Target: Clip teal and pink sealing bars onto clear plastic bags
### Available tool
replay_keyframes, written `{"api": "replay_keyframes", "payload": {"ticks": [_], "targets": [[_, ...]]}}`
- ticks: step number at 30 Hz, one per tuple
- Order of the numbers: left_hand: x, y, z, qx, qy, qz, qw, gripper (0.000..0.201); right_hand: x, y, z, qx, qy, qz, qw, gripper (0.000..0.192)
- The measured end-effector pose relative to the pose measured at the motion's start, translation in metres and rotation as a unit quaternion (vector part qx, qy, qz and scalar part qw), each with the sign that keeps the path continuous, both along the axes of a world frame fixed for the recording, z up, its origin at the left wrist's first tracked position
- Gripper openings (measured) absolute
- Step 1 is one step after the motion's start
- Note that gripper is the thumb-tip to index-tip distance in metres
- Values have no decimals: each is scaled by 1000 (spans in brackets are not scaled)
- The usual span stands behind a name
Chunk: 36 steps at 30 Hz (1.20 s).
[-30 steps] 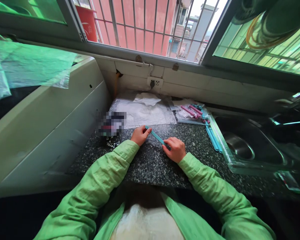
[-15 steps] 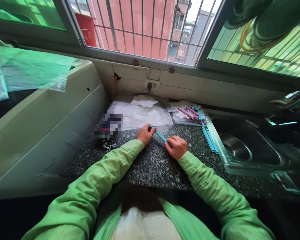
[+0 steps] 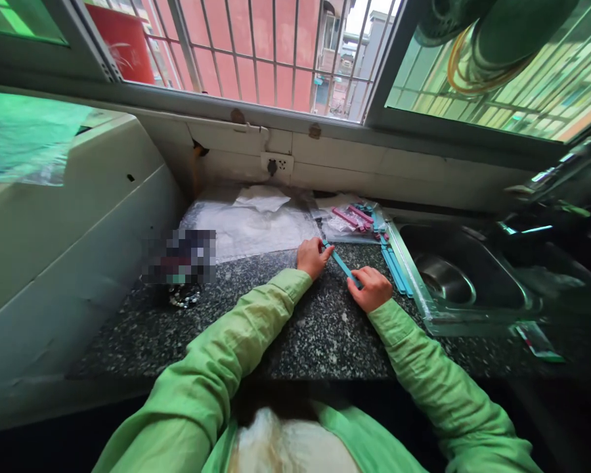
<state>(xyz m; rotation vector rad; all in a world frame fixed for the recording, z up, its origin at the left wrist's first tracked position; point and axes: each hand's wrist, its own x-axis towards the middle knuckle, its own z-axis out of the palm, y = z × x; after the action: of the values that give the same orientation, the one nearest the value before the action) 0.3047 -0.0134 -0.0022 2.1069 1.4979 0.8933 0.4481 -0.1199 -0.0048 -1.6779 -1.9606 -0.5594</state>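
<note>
1. Here, nearest to the camera, two arms in light green sleeves reach forward over the dark speckled stone desk (image 3: 315, 328).
2. The left hand (image 3: 313, 257) pinches the far end of a thin teal plastic strip (image 3: 343, 265), with the fingers closed on it.
3. The right hand (image 3: 373, 289) grips the near end of the same strip, with the fingers curled around it.
4. The strip runs slanted between the two hands, just above the desk near its middle; I cannot tell if it touches the stone.
5. Just to the right of the hands, a few more teal strips (image 3: 396, 270) lie side by side on the desk, along the edge of the steel sink (image 3: 465, 279).
6. To the left, well apart from the hands, there is a small object that is blurred out, and I cannot tell what it is.
7. Behind the hands, a large white plastic bag (image 3: 249, 226) lies flat on the desk, with a crumpled white sheet (image 3: 261, 197) on top.
8. Beside it on the right, a clear packet with pink and teal strips (image 3: 354, 220) lies near the wall.
9. Farthest, a white wall socket (image 3: 274, 164) sits under the barred window (image 3: 276, 52).
</note>
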Motion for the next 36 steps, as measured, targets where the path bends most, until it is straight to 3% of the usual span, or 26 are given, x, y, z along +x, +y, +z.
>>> {"api": "replay_keyframes", "payload": {"ticks": [11, 20, 36], "targets": [[70, -12, 8, 14, 14, -96, 995, 24, 40, -29, -1, 23, -61, -89, 994, 16], [114, -12, 6, 12, 31, -127, 991, 26, 70, -39, -7, 15, -59, -142, 988, 20], [135, 1, -2, 8, 95, -149, 984, 35, 77, -32, -7, -23, -63, -185, 980, 20]]}}
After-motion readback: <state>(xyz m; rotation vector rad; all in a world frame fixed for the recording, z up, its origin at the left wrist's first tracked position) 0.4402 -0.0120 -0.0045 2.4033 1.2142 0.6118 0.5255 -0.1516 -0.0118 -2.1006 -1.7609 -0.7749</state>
